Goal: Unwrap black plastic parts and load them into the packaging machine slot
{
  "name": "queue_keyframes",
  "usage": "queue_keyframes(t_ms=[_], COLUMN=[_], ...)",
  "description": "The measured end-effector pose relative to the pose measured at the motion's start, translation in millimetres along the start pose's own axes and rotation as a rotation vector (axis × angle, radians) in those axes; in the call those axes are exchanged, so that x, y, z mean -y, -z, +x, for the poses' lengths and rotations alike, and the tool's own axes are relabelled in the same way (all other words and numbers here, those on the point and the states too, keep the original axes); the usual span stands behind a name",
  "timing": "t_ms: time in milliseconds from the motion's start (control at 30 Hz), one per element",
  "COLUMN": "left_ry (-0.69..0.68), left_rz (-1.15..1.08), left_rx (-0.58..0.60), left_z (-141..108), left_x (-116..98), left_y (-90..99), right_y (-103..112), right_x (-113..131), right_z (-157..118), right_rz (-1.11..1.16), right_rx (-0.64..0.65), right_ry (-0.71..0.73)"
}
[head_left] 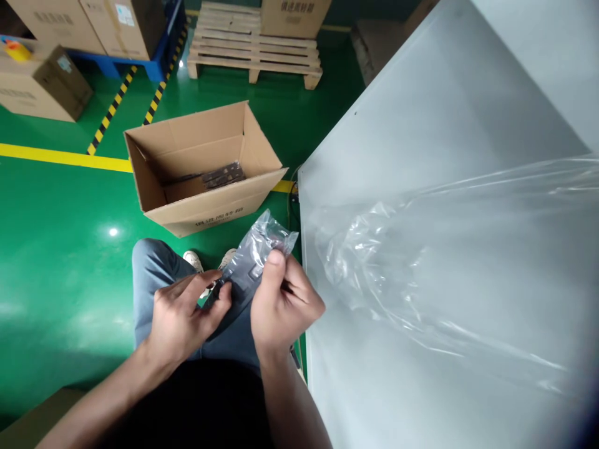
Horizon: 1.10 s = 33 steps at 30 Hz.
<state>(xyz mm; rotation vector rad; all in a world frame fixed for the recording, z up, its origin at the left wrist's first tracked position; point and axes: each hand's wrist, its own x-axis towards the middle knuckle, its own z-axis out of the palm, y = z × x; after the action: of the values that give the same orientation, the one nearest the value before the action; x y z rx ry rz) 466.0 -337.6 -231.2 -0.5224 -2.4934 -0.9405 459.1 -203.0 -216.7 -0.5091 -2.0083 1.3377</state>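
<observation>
Clear plastic dominates the view: one small transparent bag holding a dark grey flat part sits between the two hands, above the person's lap, and one large crumpled sheet of clear film lies spread over the pale grey table to the right. Left hand: fingers curled, thumb and forefinger pinching the lower left edge of the small bag, forearm entering from the bottom left. Right hand: back of the hand toward the camera, thumb pressed upward on the bag's face, fingers folded behind it (both hands are closed on the same bag). The bag's open, crinkled mouth points up and away from the body, just beside the table's near left edge.

On the green painted floor stands one open brown cardboard box, flaps raised, with a few dark bagged parts lying at its bottom; printed characters run along its front flap, too small to read. Farther back: one bare wooden pallet carrying one brown carton with printed characters (not legible), and three more brown cartons at the upper left, two of them on a blue pallet, one bearing a white label. One yellow floor line and two black-and-yellow hazard stripes cross the floor. Blue-grey trouser legs and two pale shoes show beneath the hands.
</observation>
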Motion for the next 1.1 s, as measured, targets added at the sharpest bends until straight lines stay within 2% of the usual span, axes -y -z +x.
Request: queue_keyframes(t_ms=[167, 400, 633, 700, 767, 867, 933, 1033, 1100], left_ry=[-0.016, -0.064, -0.09, -0.002, 0.171, 0.488, 0.624, 0.682, 0.596], left_rz=[0.087, 0.032, 0.131, 0.083, -0.033, -0.298, -0.518, -0.701, -0.588], left_rx=[-0.068, -0.04, -0.025, -0.025, -0.016, 0.041, 0.122, 0.173, 0.159], left_z=[2, 5, 4, 5, 9, 20, 27, 24, 15], left_x=[-1, 0, 1, 3, 6, 11, 14, 18, 19], left_y=[-5.6, -4.1, -11.0, -10.6, -7.6, -0.5, 3.6, 4.6, -0.2], right_y=[-2, -1, -4, -2, 1, 3, 4, 3, 2], right_x=[-2, -5, -6, -7, -10, -15, -18, -23, -24], right_z=[-6, -8, -11, -9, -5, 1, 5, 8, 9], right_rz=[0.006, -0.017, -0.089, -0.109, -0.128, -0.12, -0.098, -0.084, -0.092], right_rx=[-0.007, -0.036, -0.032, -0.04, -0.031, 0.015, 0.024, -0.032, -0.071], right_ry=[0.027, 0.056, 0.086, 0.093, 0.082, 0.032, -0.009, -0.063, -0.089])
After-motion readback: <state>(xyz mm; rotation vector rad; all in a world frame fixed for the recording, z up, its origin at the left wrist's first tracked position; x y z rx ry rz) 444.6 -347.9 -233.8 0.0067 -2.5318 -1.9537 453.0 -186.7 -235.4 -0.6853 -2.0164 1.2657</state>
